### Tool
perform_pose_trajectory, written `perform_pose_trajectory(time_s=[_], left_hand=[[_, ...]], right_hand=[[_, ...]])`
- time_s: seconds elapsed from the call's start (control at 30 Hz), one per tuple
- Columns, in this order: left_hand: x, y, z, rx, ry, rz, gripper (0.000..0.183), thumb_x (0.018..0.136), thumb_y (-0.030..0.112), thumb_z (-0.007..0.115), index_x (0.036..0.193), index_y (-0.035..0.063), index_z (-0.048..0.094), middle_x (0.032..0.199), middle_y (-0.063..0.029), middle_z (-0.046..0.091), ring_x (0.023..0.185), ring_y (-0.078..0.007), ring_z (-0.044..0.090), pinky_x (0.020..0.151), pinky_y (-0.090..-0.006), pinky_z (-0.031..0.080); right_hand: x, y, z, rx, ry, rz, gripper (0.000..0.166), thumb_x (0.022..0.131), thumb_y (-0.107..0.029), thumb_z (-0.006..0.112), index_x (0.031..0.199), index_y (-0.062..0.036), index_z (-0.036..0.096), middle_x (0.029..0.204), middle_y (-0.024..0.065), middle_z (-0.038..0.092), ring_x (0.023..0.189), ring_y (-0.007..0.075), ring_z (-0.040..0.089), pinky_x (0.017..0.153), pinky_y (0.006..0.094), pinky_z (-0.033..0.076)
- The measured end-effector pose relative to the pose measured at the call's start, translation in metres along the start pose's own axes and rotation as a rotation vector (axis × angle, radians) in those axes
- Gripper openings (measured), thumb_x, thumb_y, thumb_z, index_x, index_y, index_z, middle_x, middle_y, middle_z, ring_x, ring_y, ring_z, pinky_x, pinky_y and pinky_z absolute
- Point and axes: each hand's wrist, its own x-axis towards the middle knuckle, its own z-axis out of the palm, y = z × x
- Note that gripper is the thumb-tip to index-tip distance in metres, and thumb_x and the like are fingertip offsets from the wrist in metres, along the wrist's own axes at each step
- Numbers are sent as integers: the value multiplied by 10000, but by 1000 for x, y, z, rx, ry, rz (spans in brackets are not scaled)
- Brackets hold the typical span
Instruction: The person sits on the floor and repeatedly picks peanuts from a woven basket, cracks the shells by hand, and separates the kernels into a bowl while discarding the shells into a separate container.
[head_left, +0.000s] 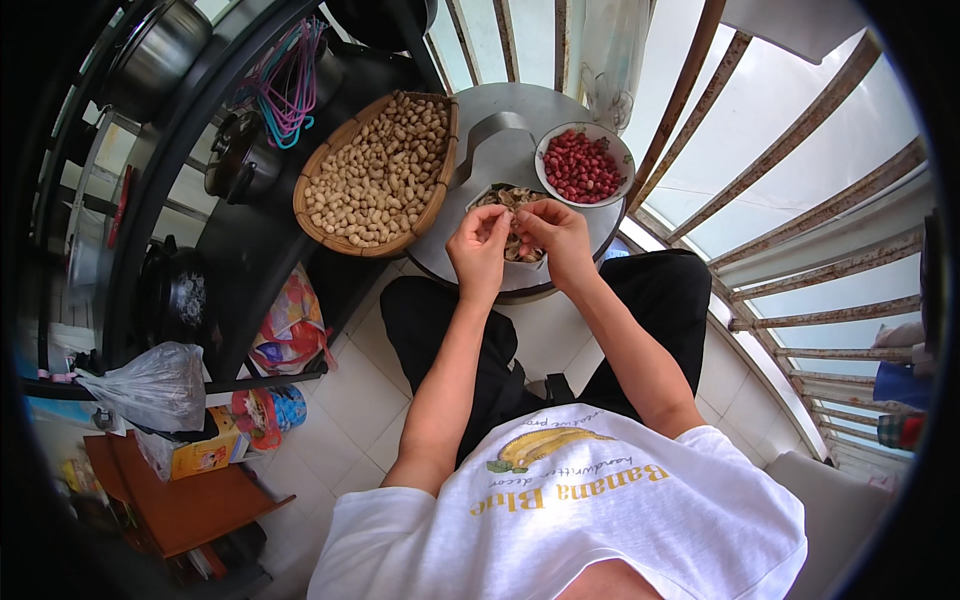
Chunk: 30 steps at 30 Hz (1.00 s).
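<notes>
My left hand (482, 244) and my right hand (556, 238) meet at the fingertips above a light container of empty peanut shells (528, 253). Their fingers are pinched around something small, probably a peanut, mostly hidden by the fingertips. To the right of the shells, a white patterned bowl (545, 187) holds red-skinned peanut kernels (583, 165). On the left, a woven bamboo basket (306, 196) full of unshelled peanuts (379, 176) overlaps the edge of the round grey table (510, 97).
A curved metal strip (501, 124) rises from the table behind the shells. At left stands a black shelf (259, 232) with pots and plastic hangers (289, 86). Rusty metal bars (772, 112) line the right side. A tied plastic bag (161, 386) hangs at lower left.
</notes>
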Motion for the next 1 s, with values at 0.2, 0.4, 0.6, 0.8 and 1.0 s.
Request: perform_pose_trajectory(time_s=[0.2, 0.4, 0.6, 0.8, 1.0], left_hand=[[4, -4, 1, -80, 32, -103, 103, 837, 33, 577, 919, -23, 607, 821, -26, 602, 709, -72, 543, 655, -200, 450], [6, -10, -1, 94, 34, -28, 137, 866, 49, 541, 969, -16, 604, 826, -6, 583, 676, -51, 495, 632, -179, 415], [17, -2, 12, -4, -13, -144, 100, 857, 43, 545, 911, -2, 616, 772, 6, 571, 654, -39, 481, 587, -180, 388], [37, 2, 52, 207, -204, -9, 144, 825, 20, 562, 957, -7, 612, 826, -31, 611, 725, -71, 552, 651, -203, 445], [51, 3, 50, 262, -383, 67, 431, 799, 20, 562, 1223, 49, 488, 1132, -143, 574, 961, -225, 596, 772, -304, 480]], right_hand=[[6, 2, 0, 3, 57, -6, 101, 809, -35, 584, 867, 47, 573, 709, 39, 570, 587, 88, 529, 476, 214, 472], [3, 5, -3, -106, 118, -80, 158, 805, -34, 554, 936, 52, 573, 714, 32, 569, 607, 75, 528, 505, 211, 461], [-8, 6, -6, -135, 109, -100, 147, 816, -42, 542, 926, 44, 588, 728, 34, 580, 590, 68, 521, 506, 203, 451], [-9, 5, -21, -104, 142, -167, 147, 824, -35, 541, 940, 45, 582, 750, 40, 589, 591, 74, 528, 500, 203, 450], [-7, 1, -27, -103, 118, -166, 145, 832, -23, 528, 954, 39, 575, 768, 40, 586, 592, 78, 532, 517, 203, 455]])
